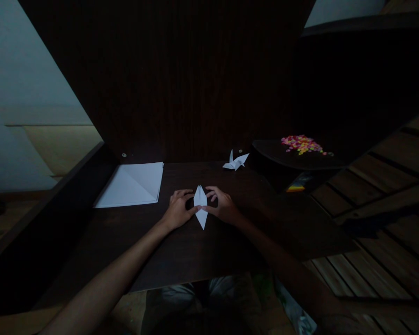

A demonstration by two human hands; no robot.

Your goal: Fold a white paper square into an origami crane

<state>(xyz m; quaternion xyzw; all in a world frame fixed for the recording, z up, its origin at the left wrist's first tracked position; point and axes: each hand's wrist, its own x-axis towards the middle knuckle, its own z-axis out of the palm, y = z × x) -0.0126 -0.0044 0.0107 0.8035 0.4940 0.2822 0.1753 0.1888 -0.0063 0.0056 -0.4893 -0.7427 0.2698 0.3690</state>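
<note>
A narrow diamond of folded white paper [200, 201] lies on the dark table, its split points facing away from me and its single point toward me. My left hand [179, 207] is at its left side, with the thumb pressing on the paper's middle. From the right, my right hand [223, 206] presses its thumb on the same spot, its fingers curled beside the paper's upper edge. The two thumb tips nearly meet. Farther back, a finished-looking white paper crane [236, 161] stands by the back panel.
A stack of white paper sheets [132, 185], the top one creased, lies at the left. On a rounded dark shelf [265, 151] at the right is a heap of small colourful pieces [303, 144]. A raised side board [56, 209] borders the table's left.
</note>
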